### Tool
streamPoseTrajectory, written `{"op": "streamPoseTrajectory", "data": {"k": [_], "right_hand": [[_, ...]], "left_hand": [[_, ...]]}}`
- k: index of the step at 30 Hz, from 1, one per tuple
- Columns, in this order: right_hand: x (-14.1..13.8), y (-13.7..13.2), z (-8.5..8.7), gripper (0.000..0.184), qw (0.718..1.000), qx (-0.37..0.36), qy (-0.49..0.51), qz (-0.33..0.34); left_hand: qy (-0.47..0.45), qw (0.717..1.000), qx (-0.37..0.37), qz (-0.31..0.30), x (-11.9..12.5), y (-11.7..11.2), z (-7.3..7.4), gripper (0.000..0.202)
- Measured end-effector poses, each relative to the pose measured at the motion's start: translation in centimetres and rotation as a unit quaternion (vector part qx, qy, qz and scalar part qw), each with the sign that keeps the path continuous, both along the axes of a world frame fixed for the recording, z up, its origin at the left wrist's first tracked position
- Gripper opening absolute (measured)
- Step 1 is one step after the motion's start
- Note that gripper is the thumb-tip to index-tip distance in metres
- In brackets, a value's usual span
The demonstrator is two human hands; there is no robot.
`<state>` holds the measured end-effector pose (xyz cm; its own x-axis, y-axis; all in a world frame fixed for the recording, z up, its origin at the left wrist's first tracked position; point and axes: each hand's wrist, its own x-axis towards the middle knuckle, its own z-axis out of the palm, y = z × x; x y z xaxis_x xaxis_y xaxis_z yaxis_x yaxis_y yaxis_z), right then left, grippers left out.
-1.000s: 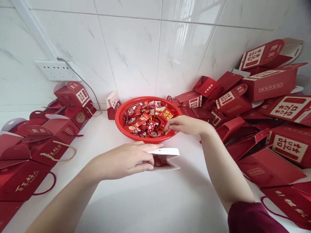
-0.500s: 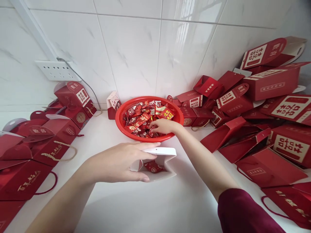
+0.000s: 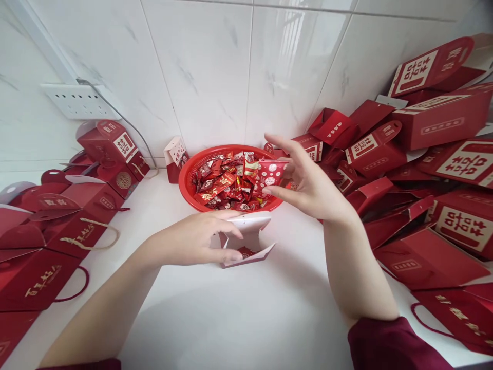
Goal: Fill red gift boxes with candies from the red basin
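My left hand [image 3: 196,239] grips the left side of a small open paper box [image 3: 254,221], its white inside facing up. Inside the box lies a red wrapped candy [image 3: 246,252], partly hidden by my thumb. My right hand [image 3: 308,180] is raised over the right rim of a red plastic basket [image 3: 186,187]. Between its thumb and fingers is a red candy packet with white round prints [image 3: 268,173]; the index finger sticks out away from it. Several red-wrapped candies [image 3: 215,187] fill the basket.
Red gift boxes [image 3: 69,226] with cord handles stand in rows at the left. More red boxes [image 3: 435,216] are piled at the right. A small red-and-white box [image 3: 176,158] stands beside the basket. A socket strip [image 3: 80,101] with a cable is on the tiled wall.
My right hand has come up out of the candies, lifting the white-dotted red packet. My left hand stays on the box, whose mouth now looks wider.
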<state>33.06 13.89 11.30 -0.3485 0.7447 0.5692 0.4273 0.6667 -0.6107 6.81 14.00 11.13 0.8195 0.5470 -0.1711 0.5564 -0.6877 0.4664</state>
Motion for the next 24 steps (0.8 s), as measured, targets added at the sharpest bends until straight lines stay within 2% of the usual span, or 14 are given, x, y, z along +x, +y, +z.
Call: {"op": "streamPoseTrajectory", "data": {"k": [2, 5, 8, 11, 15, 20, 24], "right_hand": [[-0.1, -1.2, 0.4, 0.056, 0.999, -0.011, 0.025, 0.017], [-0.6, -2.0, 0.4, 0.038, 0.998, -0.028, 0.018, 0.056], [-1.3, -2.0, 0.3, 0.025, 0.993, -0.032, -0.048, 0.099], [-1.8, -1.6, 0.1, 0.023, 0.982, -0.040, -0.127, 0.135], [-2.2, -1.5, -0.3, 0.016, 0.973, -0.041, -0.193, 0.116], [-2.3, -2.3, -0.1, 0.002, 0.963, -0.057, -0.258, 0.053], [-2.2, -3.5, 0.4, 0.013, 0.956, -0.076, -0.283, 0.033]], "left_hand": [[-0.005, 0.999, -0.023, 0.022, 0.1, 0.5, -0.3, 0.039], [-0.016, 0.999, -0.032, 0.028, 0.1, 0.9, -0.4, 0.043], [-0.014, 0.998, -0.044, 0.032, 0.1, 0.8, -0.4, 0.043], [-0.013, 0.998, -0.054, 0.029, 0.0, 0.7, -0.4, 0.043], [-0.026, 0.997, -0.066, 0.041, 0.0, 0.7, -0.4, 0.040], [-0.030, 0.999, -0.044, 0.002, 0.3, 0.2, 0.1, 0.032], [-0.027, 0.999, -0.018, -0.024, 0.7, -0.8, 0.5, 0.031]]}}
